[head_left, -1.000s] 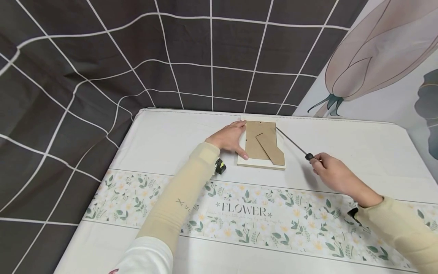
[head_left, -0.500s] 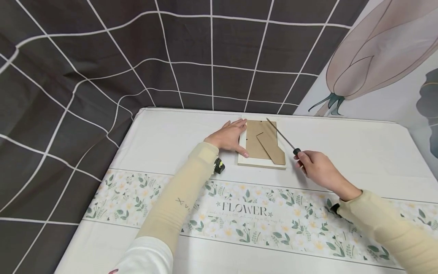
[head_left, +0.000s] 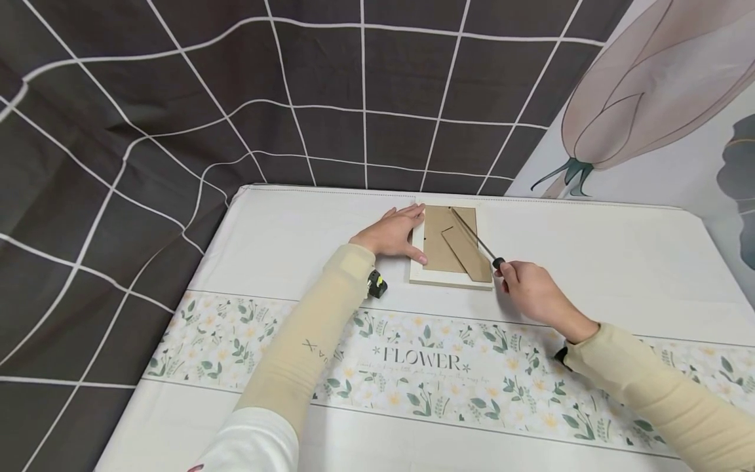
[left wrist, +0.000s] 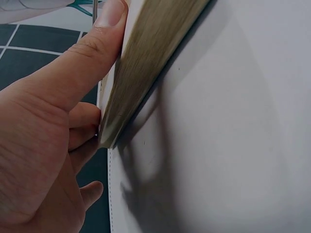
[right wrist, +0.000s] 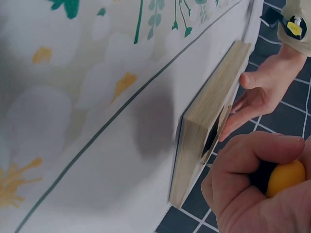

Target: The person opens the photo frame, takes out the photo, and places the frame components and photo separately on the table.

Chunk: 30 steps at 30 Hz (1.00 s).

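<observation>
A white-edged picture frame [head_left: 451, 278] lies face down, its brown backing board [head_left: 438, 252] and folded stand leg [head_left: 472, 262] uppermost. Along its left border rests my left hand [head_left: 389, 236], fingers spread and thumb laid over the edge; the left wrist view shows the thumb [left wrist: 82, 58] on top of the frame's side. My right hand [head_left: 533, 292] grips a screwdriver [head_left: 483, 245] by its handle, whose yellow end [right wrist: 286, 178] shows in the right wrist view. The screwdriver's shaft slants over the board, tip right at the small dark tab [head_left: 450, 208] on the top edge.
The frame lies near the back edge of a table with a white cloth [head_left: 295, 236]. A printed flower band [head_left: 425, 360] crosses the cloth in front. Behind stands a dark gridded curtain [head_left: 330, 78], and a flower-patterned hanging [head_left: 625, 118] is at right.
My right hand has moved left with the screwdriver, whose tip went from the frame's right edge to the top tab. The left hand has stayed on the frame.
</observation>
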Tool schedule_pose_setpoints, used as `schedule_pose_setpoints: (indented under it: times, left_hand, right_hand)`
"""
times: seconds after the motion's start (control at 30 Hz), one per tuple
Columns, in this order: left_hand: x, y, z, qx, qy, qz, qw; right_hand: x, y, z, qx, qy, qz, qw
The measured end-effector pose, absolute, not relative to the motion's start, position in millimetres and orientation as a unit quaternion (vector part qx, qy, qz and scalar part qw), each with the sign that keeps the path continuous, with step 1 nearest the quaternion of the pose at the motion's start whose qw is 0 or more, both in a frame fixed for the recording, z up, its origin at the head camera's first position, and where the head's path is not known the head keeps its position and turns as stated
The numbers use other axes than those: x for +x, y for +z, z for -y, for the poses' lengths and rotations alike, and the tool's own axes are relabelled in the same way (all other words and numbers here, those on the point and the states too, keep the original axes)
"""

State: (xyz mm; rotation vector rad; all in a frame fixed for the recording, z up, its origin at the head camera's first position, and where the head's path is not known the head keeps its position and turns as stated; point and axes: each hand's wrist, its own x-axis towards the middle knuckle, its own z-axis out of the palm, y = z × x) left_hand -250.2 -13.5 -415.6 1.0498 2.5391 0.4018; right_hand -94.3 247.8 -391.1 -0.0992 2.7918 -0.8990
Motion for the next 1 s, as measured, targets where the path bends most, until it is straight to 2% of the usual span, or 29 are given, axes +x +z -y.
schedule_pose_setpoints:
  times: [1.0]
  left_hand:
    - [-247.8,-412.4,12.8,0.368,0.151,-0.898,0.188]
  right_hand:
    - [-96.6,-399.0,-222.0,0.016,-0.324,-0.937,0.132]
